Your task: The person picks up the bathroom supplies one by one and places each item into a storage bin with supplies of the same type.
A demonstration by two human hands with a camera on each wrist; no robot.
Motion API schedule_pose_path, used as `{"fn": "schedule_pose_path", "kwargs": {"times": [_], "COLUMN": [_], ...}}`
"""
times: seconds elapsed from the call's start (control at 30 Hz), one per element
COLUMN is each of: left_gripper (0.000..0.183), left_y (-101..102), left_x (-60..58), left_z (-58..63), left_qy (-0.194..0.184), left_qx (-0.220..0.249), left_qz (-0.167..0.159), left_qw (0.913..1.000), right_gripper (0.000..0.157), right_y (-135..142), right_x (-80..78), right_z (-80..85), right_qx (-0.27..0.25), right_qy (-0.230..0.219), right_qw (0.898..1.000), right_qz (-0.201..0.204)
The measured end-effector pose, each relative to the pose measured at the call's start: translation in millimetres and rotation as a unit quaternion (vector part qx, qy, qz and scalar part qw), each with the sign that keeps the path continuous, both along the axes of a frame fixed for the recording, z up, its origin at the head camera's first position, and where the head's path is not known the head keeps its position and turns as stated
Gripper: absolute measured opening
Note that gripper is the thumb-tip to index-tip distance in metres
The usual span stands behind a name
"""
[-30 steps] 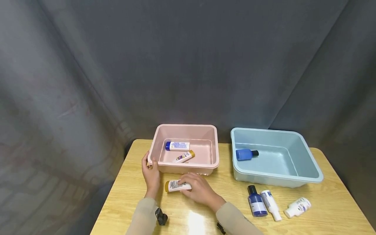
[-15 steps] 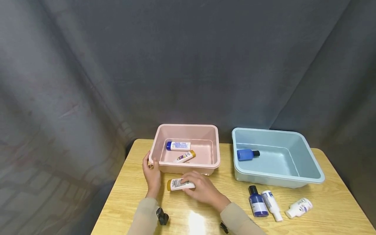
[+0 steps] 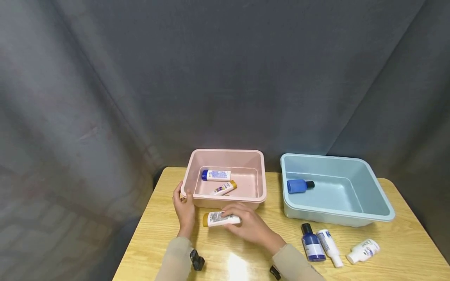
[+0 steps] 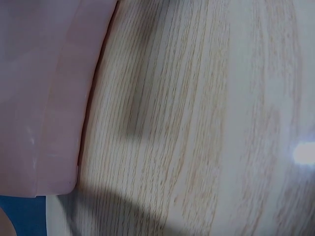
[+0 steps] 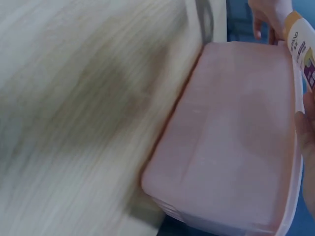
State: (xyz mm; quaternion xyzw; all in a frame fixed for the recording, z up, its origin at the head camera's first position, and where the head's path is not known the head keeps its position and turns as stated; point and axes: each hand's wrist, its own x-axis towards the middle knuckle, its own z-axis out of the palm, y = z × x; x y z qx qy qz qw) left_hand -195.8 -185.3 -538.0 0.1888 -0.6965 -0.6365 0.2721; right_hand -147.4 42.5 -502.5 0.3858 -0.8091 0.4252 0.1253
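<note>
My right hand (image 3: 251, 226) holds a white bottle with a golden cap (image 3: 215, 219), cap to the left, just in front of the pink bin (image 3: 225, 201). In the right wrist view the bottle (image 5: 301, 46) overlaps the bin's rim, with part of the right hand (image 5: 307, 147) at the edge. My left hand (image 3: 185, 210) grips the bin's front left corner, thumb at the front rim and fingers around the side. Inside the bin lie a white bottle with a blue cap (image 3: 218, 175) and a smaller-looking white bottle with a golden cap (image 3: 225, 188).
A light blue bin (image 3: 337, 216) stands to the right, with a blue black-capped bottle (image 3: 297, 186) lying in it. Before it on the wooden table (image 3: 147, 242) lie a dark blue bottle (image 3: 313, 246), a slim white bottle (image 3: 329, 248) and a white Dove bottle (image 3: 363, 250). A grey curtain (image 3: 225, 78) hangs behind.
My right hand has shifted the bottle slightly right and up toward the pink bin's front wall. The left hand keeps its grip on the corner. The head view has shifted slightly.
</note>
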Motion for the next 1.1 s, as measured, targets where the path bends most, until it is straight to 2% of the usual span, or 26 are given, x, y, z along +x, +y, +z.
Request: {"fn": "schedule_pose_path", "kwargs": {"times": [0.27,0.4,0.63,0.7,0.87,0.93,1.1], "left_gripper": [0.042,0.042,0.042,0.043,0.042,0.042,0.043], "left_y": [0,-1,1,3,10,10,2], "left_x": [0.1,-1.0,0.2,1.5,12.8,12.6,0.7], "left_z": [4.1,-1.1,1.2,5.5,30.9,30.2,4.8], "left_qy": [0.0,0.007,-0.002,-0.001,0.006,0.008,0.009], "left_qx": [-0.002,-0.005,-0.005,-0.004,-0.012,-0.01,0.002], "left_qz": [0.006,0.0,0.001,0.0,-0.005,-0.005,-0.002], "left_qw": [1.0,1.0,1.0,1.0,0.9999,0.9999,1.0], "right_gripper": [0.038,0.039,0.038,0.037,0.034,0.034,0.033], "right_y": [4,6,12,13,15,15,17], "right_x": [-4.3,-6.6,-12.2,-13.8,-17.3,-18.0,-20.8], "right_z": [11.2,17.0,28.5,31.9,39.9,42.4,45.1], "right_qx": [-0.024,-0.042,-0.037,-0.035,-0.04,-0.04,-0.048], "right_qy": [0.033,0.038,0.067,0.075,0.074,0.067,0.066], "right_qw": [0.999,0.998,0.997,0.996,0.996,0.997,0.997], "right_qz": [0.013,0.018,0.015,0.013,0.012,0.009,0.0]}}
